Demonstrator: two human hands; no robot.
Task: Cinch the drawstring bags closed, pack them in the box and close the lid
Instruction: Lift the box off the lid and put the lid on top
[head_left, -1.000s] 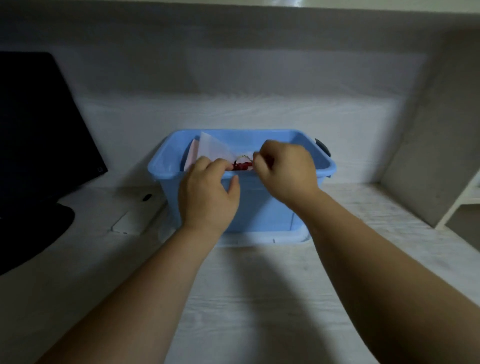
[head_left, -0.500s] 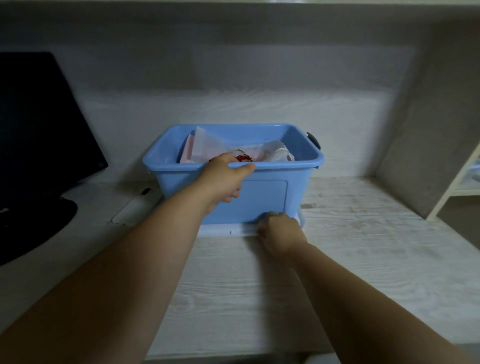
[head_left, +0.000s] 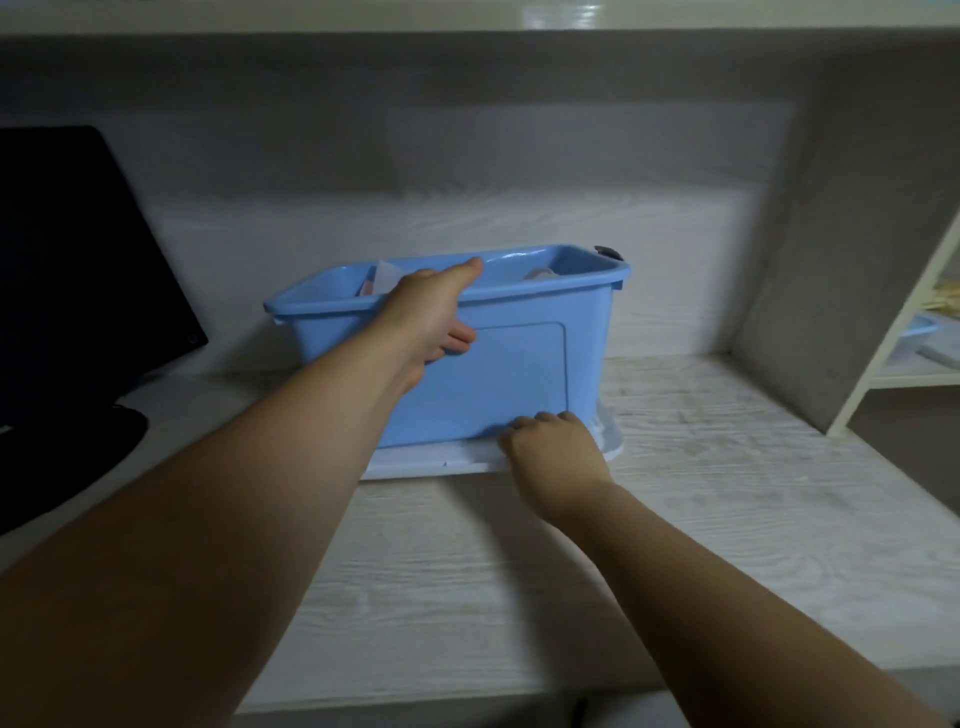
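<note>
Below, lid (head_left: 431, 460) under box (head_left: 519, 374), right hand (head_left: 556, 447) grip pinching it, left hand (head_left: 428, 312) clasping rim, monitor (head_left: 78, 260) leftward.

Passable over desk (head_left: 467, 597) front; box (head_left: 519, 379) centre; monitor (head_left: 78, 270) left, side panel (head_left: 841, 234) right, shelf (head_left: 467, 18) overhead.

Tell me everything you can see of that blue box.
The blue box is an open plastic tub with a rolled rim, a recessed front panel and a dark latch at one end. It sits slightly tilted on a white lid on the desk. The left hand grips its front rim; bags peek out inside.
</note>
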